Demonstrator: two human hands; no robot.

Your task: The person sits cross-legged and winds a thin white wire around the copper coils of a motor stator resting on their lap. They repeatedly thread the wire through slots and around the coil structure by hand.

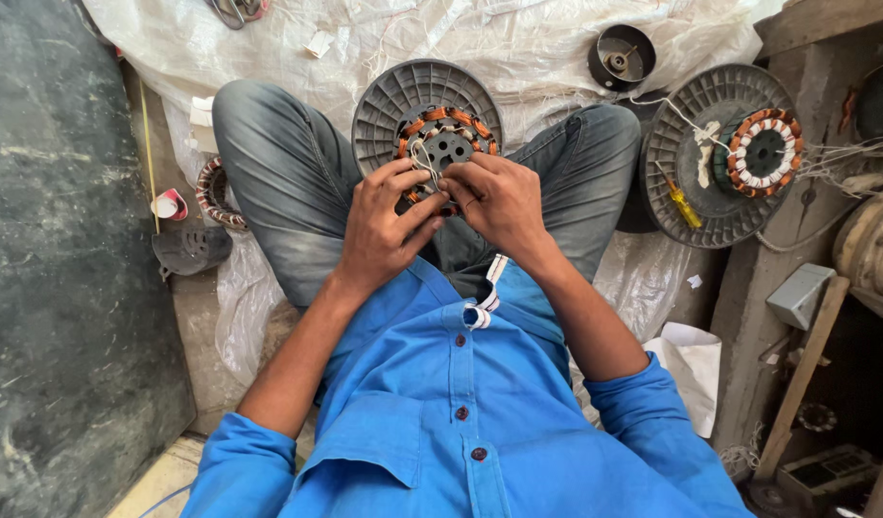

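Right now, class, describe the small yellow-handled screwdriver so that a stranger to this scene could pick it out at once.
Start at the person's right knee and look just beyond it to the big grey ribbed reel lying flat, with a wound copper coil ring on it. The screwdriver lies slanted on the reel's near-left part. Its bright yellow handle is the only yellow thing there, beside the orange-and-white ring.

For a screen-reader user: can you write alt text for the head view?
Seen from above, a seated person's left hand and right hand work white thread on a copper-wound stator resting on a grey plastic spool between their knees. A second wound stator lies on another spool to the right.
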